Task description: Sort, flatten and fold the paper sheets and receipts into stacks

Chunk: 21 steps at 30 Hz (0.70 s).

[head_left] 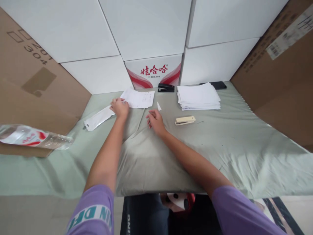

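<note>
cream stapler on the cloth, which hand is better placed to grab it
Right, probably. The right hand rests on the cloth just beside the cream stapler, while the left hand is farther away, touching the printed sheets.

Looks like a stockroom or packing corner: white cartons [146,29] and brown cardboard boxes [31,75] stacked as walls, bench [244,147] draped in pale green cloth, paper stack [198,96], two staplers [185,120] [166,87], water bottle [34,137].
</note>
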{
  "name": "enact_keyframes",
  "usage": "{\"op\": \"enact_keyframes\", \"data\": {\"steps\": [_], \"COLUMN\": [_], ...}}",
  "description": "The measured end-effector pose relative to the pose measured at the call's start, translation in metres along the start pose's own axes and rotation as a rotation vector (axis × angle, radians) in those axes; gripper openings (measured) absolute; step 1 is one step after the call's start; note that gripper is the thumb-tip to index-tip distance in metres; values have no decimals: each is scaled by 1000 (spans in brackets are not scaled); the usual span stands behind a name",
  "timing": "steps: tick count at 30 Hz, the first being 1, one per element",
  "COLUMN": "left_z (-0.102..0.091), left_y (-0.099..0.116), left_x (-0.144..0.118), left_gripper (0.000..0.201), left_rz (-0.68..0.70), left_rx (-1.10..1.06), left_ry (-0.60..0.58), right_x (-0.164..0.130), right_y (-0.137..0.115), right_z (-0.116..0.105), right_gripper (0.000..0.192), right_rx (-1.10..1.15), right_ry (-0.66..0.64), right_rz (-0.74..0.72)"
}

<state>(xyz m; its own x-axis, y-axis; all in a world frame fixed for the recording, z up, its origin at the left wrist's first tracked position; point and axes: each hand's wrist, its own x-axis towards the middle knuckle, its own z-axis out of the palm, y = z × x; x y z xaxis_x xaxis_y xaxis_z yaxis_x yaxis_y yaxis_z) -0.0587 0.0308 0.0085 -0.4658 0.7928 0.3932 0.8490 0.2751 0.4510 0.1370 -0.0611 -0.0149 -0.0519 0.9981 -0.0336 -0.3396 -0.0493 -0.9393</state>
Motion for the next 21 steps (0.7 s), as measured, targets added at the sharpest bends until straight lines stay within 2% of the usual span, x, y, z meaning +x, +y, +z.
{"op": "enact_keyframes", "data": {"steps": [3, 7, 9, 14, 17, 19, 21], "left_z": [-14, -33, -42, -72, -92, -101, -105], "left_y": [-4, -20, -28, -37, -39, -39, -40], "left_x": [-15, -34, -44, -59, -58, -57, -56], "left_gripper": [22, 15, 13, 12, 20, 30, 36], "left_rz": [-10, -88, -114, 22, 104, 149, 172], "left_rx": [-179, -516, -628, -728, -888, -1089, -1294], "left_ry": [120, 123, 180, 407, 517, 507, 428], "right_x": [1, 2, 3, 4, 5, 7, 11], "right_y": [1, 2, 3, 5, 7, 8, 8], "right_z": [-1, -2, -3, -3, -2, -2, -4], "right_gripper": [14, 12, 15, 25, 37, 48, 62], "right_rx": [16, 27, 35, -34, -77, -91, -94], "right_ry": [31, 107, 164, 183, 174, 165, 147], "right_rz": [-30, -74, -116, -172, -183, -185, -194]}}
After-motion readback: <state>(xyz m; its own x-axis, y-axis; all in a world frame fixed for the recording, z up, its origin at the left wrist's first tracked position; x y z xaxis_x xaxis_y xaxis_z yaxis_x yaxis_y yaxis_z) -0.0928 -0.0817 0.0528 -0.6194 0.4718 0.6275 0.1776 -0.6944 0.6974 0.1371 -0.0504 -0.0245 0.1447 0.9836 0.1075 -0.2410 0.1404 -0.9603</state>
